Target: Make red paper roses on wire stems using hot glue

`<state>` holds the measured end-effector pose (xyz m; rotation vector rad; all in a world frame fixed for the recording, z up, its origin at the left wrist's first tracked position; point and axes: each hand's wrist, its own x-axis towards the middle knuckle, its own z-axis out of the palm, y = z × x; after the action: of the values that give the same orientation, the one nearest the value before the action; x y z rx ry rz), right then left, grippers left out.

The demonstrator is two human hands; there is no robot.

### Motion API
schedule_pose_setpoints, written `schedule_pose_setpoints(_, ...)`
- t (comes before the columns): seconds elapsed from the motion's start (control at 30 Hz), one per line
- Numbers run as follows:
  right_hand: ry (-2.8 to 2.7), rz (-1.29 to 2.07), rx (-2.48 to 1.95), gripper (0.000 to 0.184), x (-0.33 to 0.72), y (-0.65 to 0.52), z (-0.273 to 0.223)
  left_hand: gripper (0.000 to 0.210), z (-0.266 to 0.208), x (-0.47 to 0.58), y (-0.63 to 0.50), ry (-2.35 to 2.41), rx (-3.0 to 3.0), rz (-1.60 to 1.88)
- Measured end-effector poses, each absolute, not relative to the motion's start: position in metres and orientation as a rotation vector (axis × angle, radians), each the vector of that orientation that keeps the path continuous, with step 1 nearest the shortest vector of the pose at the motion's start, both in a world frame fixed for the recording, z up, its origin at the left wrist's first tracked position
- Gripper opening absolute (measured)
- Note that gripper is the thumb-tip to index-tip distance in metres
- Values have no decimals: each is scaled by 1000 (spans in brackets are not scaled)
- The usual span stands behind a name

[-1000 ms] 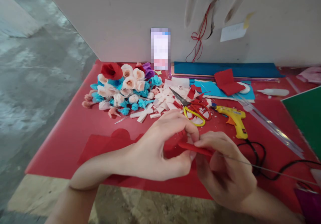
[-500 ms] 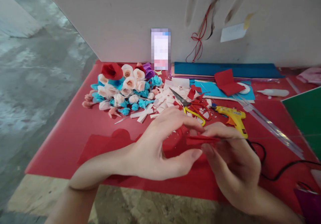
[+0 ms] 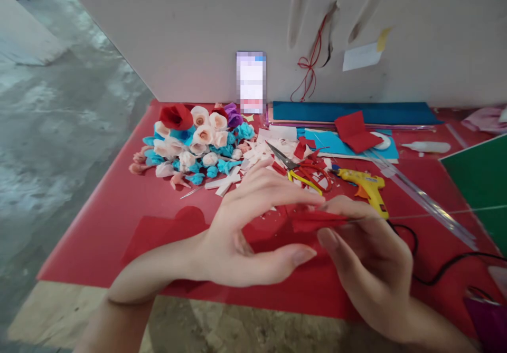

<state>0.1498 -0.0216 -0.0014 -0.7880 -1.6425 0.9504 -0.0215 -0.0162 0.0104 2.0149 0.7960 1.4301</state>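
A small piece of folded red crepe paper (image 3: 317, 221) is pinched between the thumb and fingers of my right hand (image 3: 376, 258). From it a thin straight wire (image 3: 423, 217) runs out to the right. My left hand (image 3: 232, 226) curves around the paper's left side, thumb and fingers well apart. Its fingertips are close to the paper's upper edge; whether they touch it I cannot tell. Flat on the table under my left forearm lies a red paper sheet (image 3: 146, 231). Yellow-and-red-handled scissors (image 3: 304, 179) lie just beyond my hands.
Paper flowers (image 3: 202, 136) crowd the red tabletop's (image 3: 99, 210) back left, beside white paper scraps (image 3: 253, 155). A yellow glue gun (image 3: 366, 184) with a black cord lies right, near clear glue sticks (image 3: 431, 205) and a white bottle (image 3: 428, 146). A phone (image 3: 251, 81) leans against the wall.
My left thumb and fingers have spread slightly farther apart around the red paper. The paper shows a little wider in my right hand's pinch. The view has shifted slightly.
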Motion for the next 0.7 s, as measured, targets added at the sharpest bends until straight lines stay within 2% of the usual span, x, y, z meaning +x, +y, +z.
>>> schedule_pose_setpoints(0.07,-1656,953,-800,27,151,-22,-2,28,10,-22,-17,804,2028,1496)
schedule_pose_setpoints(0.2,-1718,953,-796,28,152,-23,-5,15,14,-24,-16,864,2220,1500)
schedule_pose_setpoints(0.47,-1739,948,-751,28,149,-22,-7,27,16,-26,-16,971,2323,1434)
schedule_pose_setpoints(0.7,-1814,839,-742,30,153,-22,-4,19,20,-28,-17,1066,2366,1516)
